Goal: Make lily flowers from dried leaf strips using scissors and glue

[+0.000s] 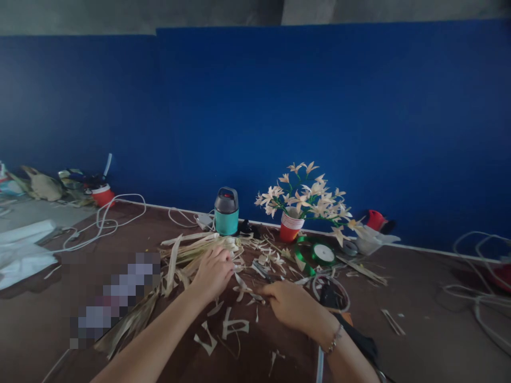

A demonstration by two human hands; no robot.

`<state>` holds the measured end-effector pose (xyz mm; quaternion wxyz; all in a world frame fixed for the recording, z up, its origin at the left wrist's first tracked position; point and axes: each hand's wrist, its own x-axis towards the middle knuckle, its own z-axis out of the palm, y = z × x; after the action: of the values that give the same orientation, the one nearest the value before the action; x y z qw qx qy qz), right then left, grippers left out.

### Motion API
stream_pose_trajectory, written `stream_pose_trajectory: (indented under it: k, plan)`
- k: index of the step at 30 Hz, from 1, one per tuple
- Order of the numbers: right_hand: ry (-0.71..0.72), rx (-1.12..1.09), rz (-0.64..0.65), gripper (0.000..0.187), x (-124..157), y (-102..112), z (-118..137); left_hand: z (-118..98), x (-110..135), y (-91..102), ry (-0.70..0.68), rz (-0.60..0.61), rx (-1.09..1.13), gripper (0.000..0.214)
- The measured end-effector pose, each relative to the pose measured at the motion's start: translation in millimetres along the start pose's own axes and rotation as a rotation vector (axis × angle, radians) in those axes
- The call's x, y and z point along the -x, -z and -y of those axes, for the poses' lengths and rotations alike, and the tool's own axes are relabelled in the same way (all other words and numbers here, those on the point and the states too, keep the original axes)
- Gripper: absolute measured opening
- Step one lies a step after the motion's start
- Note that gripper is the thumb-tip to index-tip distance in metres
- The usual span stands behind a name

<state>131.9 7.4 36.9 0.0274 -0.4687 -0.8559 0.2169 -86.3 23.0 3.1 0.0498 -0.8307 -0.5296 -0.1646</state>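
My left hand (215, 270) rests over the near end of a bundle of dry, pale husk strips (191, 251). Its fingers are bent, and what lies under the tips is hidden. Low over the table, my right hand (293, 306) has its fingers curled, with the index side toward a pale petal-shaped piece (244, 289). Whatever it pinches is too small to make out. Just beyond that hand lies a slim metal tool with a dark handle (261, 271), its kind unclear. Cut husk scraps (235, 325) are strewn in front of and between my hands.
Pale handmade flowers (301, 199) stand in red paper cups (291, 226) by the blue wall. Nearby are a teal-and-grey device (227, 213), a green ribbon spool (323, 254) and a looped clear tube (345, 298). White cables (106, 221) run along the left; a blurred patch (120, 298) hides something.
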Motion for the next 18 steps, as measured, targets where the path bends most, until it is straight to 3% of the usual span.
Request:
stream_pose_trajectory:
  k: [18]
  plan:
    - [0.022, -0.069, -0.002, 0.043, 2, 3, 0, 0, -2, -14.7, -0.047, 0.007, -0.102, 0.022]
